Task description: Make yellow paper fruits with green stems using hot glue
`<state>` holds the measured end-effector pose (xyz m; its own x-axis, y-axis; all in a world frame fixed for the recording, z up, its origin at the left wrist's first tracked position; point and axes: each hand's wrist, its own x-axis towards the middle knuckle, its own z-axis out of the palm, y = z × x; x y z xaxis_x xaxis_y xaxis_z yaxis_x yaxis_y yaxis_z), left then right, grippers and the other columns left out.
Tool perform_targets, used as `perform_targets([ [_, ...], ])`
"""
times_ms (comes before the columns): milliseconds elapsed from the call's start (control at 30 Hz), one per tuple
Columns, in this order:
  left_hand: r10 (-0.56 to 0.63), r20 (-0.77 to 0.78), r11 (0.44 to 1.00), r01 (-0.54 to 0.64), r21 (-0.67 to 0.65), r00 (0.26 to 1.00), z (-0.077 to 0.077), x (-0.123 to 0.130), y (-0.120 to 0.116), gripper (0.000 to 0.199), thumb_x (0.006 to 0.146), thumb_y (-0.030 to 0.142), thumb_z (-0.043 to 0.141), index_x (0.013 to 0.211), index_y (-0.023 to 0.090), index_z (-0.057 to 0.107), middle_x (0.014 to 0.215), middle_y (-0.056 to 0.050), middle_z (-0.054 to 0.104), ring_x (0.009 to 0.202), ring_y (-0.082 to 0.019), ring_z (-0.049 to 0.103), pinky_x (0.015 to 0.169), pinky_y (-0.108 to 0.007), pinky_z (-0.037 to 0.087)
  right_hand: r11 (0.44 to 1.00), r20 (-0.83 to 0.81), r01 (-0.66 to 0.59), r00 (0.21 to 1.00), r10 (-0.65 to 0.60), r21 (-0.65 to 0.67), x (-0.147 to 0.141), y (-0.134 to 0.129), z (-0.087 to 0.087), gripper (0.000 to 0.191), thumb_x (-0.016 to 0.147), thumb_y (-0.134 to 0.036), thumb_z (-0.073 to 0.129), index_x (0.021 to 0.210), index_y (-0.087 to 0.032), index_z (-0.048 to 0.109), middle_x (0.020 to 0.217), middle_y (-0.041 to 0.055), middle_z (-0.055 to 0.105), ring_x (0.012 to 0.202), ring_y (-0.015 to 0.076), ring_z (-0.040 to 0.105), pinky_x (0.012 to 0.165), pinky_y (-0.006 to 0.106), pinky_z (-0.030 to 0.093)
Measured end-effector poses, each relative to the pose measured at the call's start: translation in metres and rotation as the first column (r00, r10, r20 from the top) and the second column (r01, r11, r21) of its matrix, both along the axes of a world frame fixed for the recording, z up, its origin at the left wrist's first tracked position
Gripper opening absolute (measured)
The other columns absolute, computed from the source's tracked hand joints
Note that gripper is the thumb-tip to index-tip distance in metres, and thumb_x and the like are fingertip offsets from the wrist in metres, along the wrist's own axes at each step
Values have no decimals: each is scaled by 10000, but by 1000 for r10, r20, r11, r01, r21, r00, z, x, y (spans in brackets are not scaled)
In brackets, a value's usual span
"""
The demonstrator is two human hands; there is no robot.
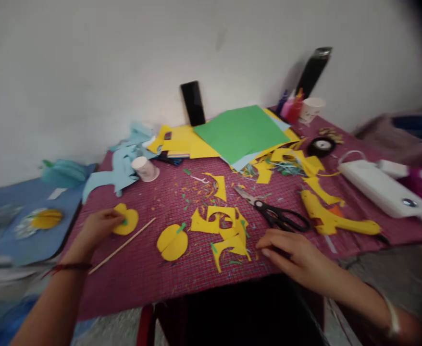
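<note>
My left hand (103,226) pinches a yellow paper apple-shaped cutout (129,222) at its left edge, over the left part of the table. Just right of it lies a thin wooden stick (124,244). A second yellow cutout (172,244), with a green stem and a crease down its middle, rests nearer the centre. My right hand (293,252) hovers low at the front right, its fingers loosely stretched and holding nothing visible. Black-handled scissors (272,211) lie just beyond that hand. Yellow paper offcuts (229,226) are spread to its left.
A yellow glue gun (335,218) and a white power bank-like box (384,185) lie on the right. Green paper (247,132) tops coloured sheets at the back. A paper cup (145,169) lies among blue scraps (122,166). A phone (192,102) leans on the wall.
</note>
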<state>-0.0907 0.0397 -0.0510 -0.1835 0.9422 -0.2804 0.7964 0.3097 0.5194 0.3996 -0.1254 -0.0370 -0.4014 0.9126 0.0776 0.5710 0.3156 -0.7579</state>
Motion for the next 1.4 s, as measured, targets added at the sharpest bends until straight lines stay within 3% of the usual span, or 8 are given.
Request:
perform_targets([
  [167, 136, 228, 991, -134, -25, 964, 11, -3, 0, 314, 886, 347, 577, 1131, 151, 582, 1108, -76, 622, 928, -191, 624, 784, -392, 547, 1000, 28, 1, 1000, -1, 17, -6, 13, 0, 153, 914, -265, 507, 930, -243, 658, 895, 33, 706, 803, 177, 679, 703, 273, 542],
  [333, 137, 450, 981, -184, 61, 883, 28, 11, 8, 282, 893, 339, 568, 1096, 143, 585, 1040, -61, 629, 852, -164, 623, 729, -354, 548, 997, 84, -76, 994, 74, 10, -22, 36, 12, 167, 913, -240, 495, 939, -242, 660, 872, 26, 702, 773, 163, 668, 684, 272, 530],
  [533, -85, 641, 990, -8, 141, 763, 43, 91, 32, 288, 643, 378, 763, 774, 177, 604, 703, 25, 650, 593, -134, 599, 551, -262, 478, 984, -115, 92, 987, -111, -154, -71, 104, 21, 169, 921, -284, 491, 1029, -208, 595, 856, 38, 655, 748, 154, 622, 647, 273, 502],
  [667, -230, 685, 973, 139, 186, 692, 45, 148, 51, 291, 596, 410, 745, 696, 183, 593, 664, 3, 660, 577, -147, 600, 546, -274, 479, 867, -342, 13, 916, -211, -498, -105, 161, 22, 306, 953, -325, 461, 1233, -203, 459, 924, 62, 660, 675, 119, 629, 546, 223, 495],
  [867, -344, 665, 932, 329, 153, 663, 28, 183, 71, 255, 641, 421, 666, 722, 191, 591, 680, 11, 635, 588, -126, 569, 590, -271, 470, 836, -249, 51, 943, -219, -546, -119, 199, 11, 42, 867, -168, 545, 837, -161, 573, 617, -24, 603, 473, 65, 535, 450, 165, 427],
  [1067, -514, 519, 813, 580, 42, 683, 30, 182, 68, 186, 687, 359, 624, 665, 174, 622, 590, 32, 554, 533, -101, 451, 522, -233, 351, 879, -100, 130, 975, -196, -458, -99, 206, -14, 102, 768, -80, 572, 699, -156, 570, 515, -45, 562, 432, 74, 508, 422, 167, 373],
  [1200, -650, 443, 700, 713, 33, 618, 36, 188, 64, 169, 727, 351, 585, 699, 188, 618, 611, 41, 527, 558, -103, 433, 532, -227, 335, 901, -38, 109, 990, -138, -420, -92, 208, -24, 119, 769, -73, 533, 759, -143, 630, 537, -28, 609, 444, 92, 559, 437, 175, 392],
  [1400, -778, 333, 569, 822, 13, 533, 33, 205, 65, 118, 663, 267, 624, 571, 193, 622, 666, 6, 563, 649, -135, 515, 621, -248, 403, 963, 37, 95, 995, -89, -252, -83, 201, 0, 191, 796, -107, 507, 819, -138, 694, 698, 36, 700, 581, 143, 624, 561, 238, 436],
])
